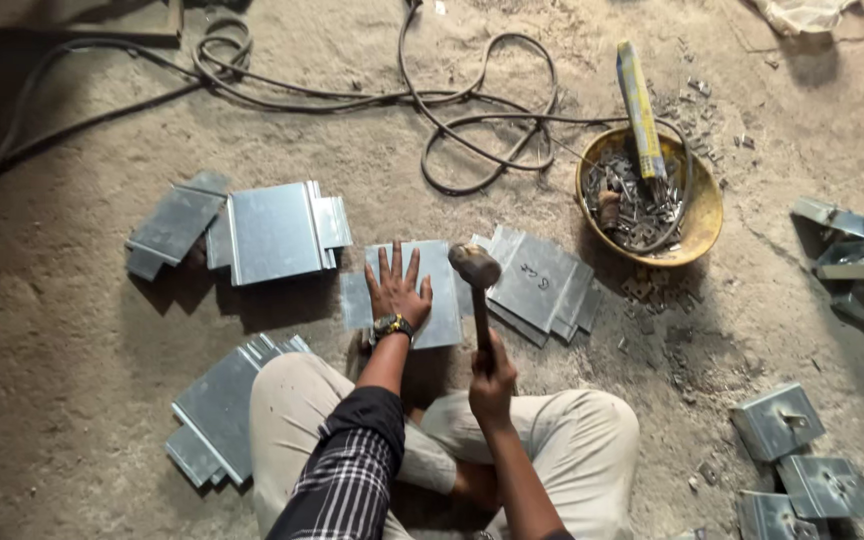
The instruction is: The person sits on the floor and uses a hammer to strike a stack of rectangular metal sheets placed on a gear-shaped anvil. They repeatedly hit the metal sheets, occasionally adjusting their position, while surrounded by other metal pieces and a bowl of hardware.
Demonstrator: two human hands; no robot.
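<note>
On metal sheet (430,290), L hand (397,292) flat; R hand (492,385) grips hammer (476,285).

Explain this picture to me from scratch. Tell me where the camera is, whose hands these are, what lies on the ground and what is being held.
There is one picture, taken by a camera worn on a person's head, looking down. So the legs and arms at the bottom belong to the wearer, who sits cross-legged on a dusty floor.

The left hand, with a wristwatch, lies flat with spread fingers on a grey metal sheet in front of the knees. The right hand grips the handle of a hammer, whose head is over the sheet's right edge.

Around them lie more stacks of similar sheets: one at upper left, one by the left knee, one to the right. A yellow bowl holds small metal bits and a long packet. Black cables loop across the floor, and folded metal pieces sit at lower right.
</note>
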